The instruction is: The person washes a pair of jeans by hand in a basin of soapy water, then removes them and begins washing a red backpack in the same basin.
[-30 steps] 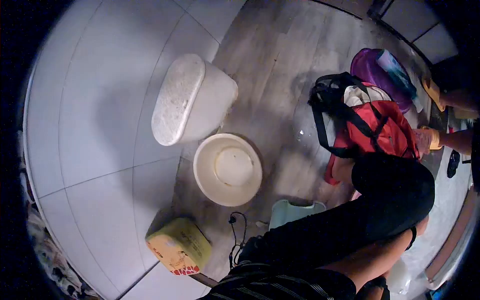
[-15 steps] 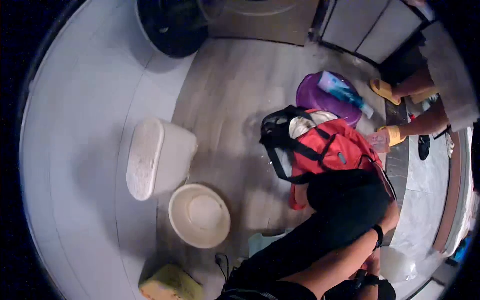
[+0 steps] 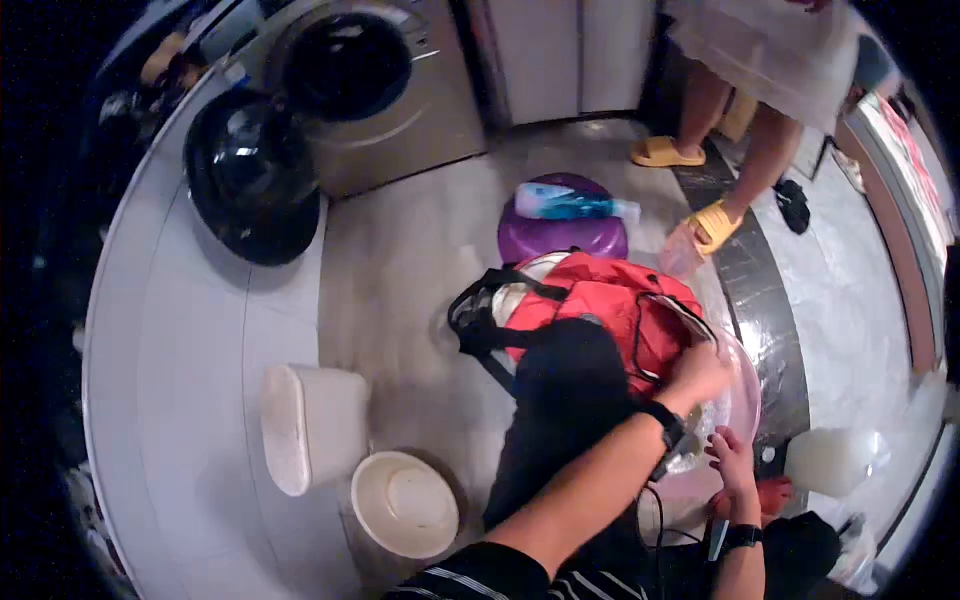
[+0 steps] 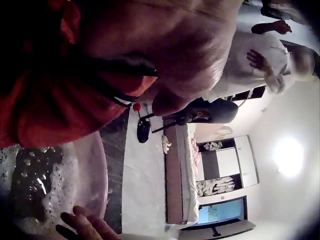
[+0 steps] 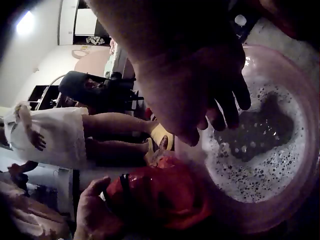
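Observation:
A red backpack [image 3: 610,290] with black straps leans over the knee beside a pink basin [image 3: 745,385]. My left hand [image 3: 700,375] grips the backpack's edge; the right wrist view shows the thumb of this left hand [image 5: 95,210] at a pale rim of the bag. Over the basin, my right hand [image 3: 735,460] has its fingers spread and loosely bent, holding nothing. Sudsy grey water [image 5: 260,130] with white foam round its border lies in the basin, below the right fingers. The backpack's red fabric [image 4: 55,110] hangs over the basin's rim in the left wrist view.
Beyond the backpack, a blue bottle [image 3: 570,203] lies on a purple round thing [image 3: 560,240]. A person in yellow slippers [image 3: 715,228] stands at the right. A cream basin [image 3: 405,505], white bin [image 3: 315,425] and washing machine [image 3: 400,130] are to the left.
The head view has swung toward the right, bringing the washing machine and the pink basin into sight. Both hands now show; earlier the knee hid them or only parts appeared beside it.

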`<state>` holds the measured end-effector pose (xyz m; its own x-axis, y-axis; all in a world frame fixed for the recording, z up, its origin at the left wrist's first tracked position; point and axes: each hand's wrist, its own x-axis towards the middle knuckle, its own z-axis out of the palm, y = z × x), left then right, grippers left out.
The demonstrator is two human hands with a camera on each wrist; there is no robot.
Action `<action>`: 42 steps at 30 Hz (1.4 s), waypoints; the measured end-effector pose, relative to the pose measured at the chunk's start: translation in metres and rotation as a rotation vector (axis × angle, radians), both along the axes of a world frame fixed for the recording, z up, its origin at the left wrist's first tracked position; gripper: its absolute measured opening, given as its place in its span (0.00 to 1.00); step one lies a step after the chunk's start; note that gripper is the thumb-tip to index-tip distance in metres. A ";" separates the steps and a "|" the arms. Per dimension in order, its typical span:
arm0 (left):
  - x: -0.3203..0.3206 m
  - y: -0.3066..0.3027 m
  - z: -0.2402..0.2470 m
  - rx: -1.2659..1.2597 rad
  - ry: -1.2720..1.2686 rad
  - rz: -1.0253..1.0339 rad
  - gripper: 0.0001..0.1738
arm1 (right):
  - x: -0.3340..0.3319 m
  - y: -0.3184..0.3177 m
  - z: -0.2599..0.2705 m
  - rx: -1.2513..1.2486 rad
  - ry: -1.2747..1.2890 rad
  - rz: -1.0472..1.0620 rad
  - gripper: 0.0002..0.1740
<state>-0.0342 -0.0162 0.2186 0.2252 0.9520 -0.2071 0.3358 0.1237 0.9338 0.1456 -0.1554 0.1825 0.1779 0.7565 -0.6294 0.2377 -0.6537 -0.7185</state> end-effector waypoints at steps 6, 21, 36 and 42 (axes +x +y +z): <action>-0.039 -0.004 0.047 -0.164 0.018 -0.135 0.12 | 0.003 -0.008 -0.006 0.161 0.211 0.087 0.19; -0.054 -0.018 0.043 -0.282 -0.355 -0.093 0.05 | 0.018 -0.022 -0.030 0.129 -0.285 0.028 0.22; -0.071 0.021 -0.006 -0.069 0.051 -0.235 0.30 | 0.001 -0.018 -0.023 0.212 -0.305 -0.009 0.21; -0.086 0.041 -0.027 0.007 0.043 -0.174 0.36 | -0.003 -0.025 -0.016 0.263 -0.391 -0.131 0.17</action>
<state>-0.1203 0.0251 0.1921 0.3777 0.9009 -0.2139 0.3908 0.0544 0.9189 0.1429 -0.1801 0.1665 0.4672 0.8362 -0.2873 0.4503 -0.5047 -0.7366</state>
